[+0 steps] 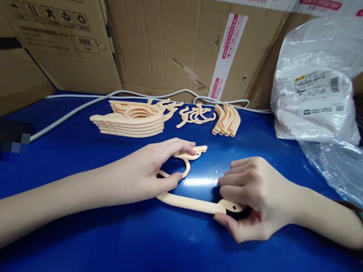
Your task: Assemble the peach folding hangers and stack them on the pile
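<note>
A cream plastic hanger part (191,203) lies low over the blue table, with a straight bar and a flat, holed end at the right. My right hand (257,198) is closed at that end, its thumb against the bar and the other fingers curled. My left hand (152,163) grips the part's left side, thumb and fingers around a curved loop (187,169). Beside its fingertips shows a short holed piece (199,152); whether it joins the loop is hidden. Behind my hands sit a stack of curved hanger pieces (128,125), several small hooks (197,114) and several short arms (227,120).
A grey cable (98,97) runs along the back and left of the blue table (149,255). Cardboard boxes (168,42) wall off the rear. Clear plastic bags (315,97) with a label stand at the back right. A pixelated dark patch covers the left edge.
</note>
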`<state>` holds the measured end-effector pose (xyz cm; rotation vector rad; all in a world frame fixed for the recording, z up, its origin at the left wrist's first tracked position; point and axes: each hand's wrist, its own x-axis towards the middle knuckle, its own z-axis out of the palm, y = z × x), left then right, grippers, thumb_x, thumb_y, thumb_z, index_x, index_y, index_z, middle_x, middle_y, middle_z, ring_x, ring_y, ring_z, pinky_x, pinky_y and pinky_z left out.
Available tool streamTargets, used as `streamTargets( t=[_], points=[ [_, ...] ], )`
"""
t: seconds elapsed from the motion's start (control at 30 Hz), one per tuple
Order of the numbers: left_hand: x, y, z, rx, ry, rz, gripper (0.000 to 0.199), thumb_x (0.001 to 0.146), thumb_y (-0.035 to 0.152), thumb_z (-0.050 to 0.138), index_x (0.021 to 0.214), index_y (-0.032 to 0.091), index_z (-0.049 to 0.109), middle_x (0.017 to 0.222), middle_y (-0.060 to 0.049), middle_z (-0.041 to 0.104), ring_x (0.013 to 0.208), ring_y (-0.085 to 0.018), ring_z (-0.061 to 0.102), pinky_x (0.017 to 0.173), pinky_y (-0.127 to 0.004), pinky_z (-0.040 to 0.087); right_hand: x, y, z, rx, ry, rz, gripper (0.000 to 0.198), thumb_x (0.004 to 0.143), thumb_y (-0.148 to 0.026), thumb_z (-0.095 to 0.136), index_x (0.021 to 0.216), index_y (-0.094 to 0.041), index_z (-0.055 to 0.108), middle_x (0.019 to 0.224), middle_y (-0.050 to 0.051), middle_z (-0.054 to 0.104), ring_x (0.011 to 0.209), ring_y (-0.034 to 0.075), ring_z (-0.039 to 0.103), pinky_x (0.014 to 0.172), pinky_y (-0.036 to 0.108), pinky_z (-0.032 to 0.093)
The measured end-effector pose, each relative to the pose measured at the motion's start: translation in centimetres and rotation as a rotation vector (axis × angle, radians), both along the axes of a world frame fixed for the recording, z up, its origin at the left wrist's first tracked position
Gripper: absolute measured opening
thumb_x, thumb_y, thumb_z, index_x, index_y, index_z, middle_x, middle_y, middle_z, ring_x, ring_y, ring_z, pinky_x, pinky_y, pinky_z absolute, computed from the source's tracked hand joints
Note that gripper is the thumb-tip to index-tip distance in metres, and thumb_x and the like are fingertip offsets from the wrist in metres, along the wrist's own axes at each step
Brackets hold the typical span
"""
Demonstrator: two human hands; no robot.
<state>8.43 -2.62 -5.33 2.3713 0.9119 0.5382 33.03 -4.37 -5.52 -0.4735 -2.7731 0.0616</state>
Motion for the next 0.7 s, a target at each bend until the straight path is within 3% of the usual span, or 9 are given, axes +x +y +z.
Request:
streamTargets(
  t=[0.33,0.57,0.7],
  points=[
    [-0.29,0.93,-0.64,0.176,0.024,-0.048,0.032,0.095,0.038,0.053,0.123,0.021,0.054,0.14,-0.008,0.053,0.134,-0.022,0.046,0.113,-0.038,0.038,-0.37,0.07,0.42,-0.004,-0.043,-0.002,0.045,0.085,-0.059,0.056,0.064,-0.019,0.049,0.065,-0.002,0.048,0.067,0.015,0.041,0.069,0.032,0.03],
    [-0.23,0.51,-0.19,0.168,0.07,-0.018,0.048,0.086,0.029,0.06,0.132,0.016,0.054,0.142,-0.009,0.053,0.132,-0.024,0.049,0.112,-0.036,0.039,-0.44,0.0,0.63,-0.048,-0.055,-0.014,0.036,0.087,-0.048,0.057,0.068,-0.018,0.053,0.081,0.002,0.054,0.073,0.015,0.045,0.077,0.033,0.033],
    [-0.32,0.81,-0.27,0.162,0.036,-0.02,0.047,0.086,0.029,0.06,0.131,0.015,0.055,0.141,-0.008,0.054,0.131,-0.022,0.05,0.112,-0.033,0.039,-0.45,0.05,0.7,-0.053,-0.058,-0.012,0.032,0.086,-0.044,0.058,0.069,-0.017,0.053,0.085,0.003,0.055,0.075,0.015,0.045,0.077,0.033,0.033]
  ],
)
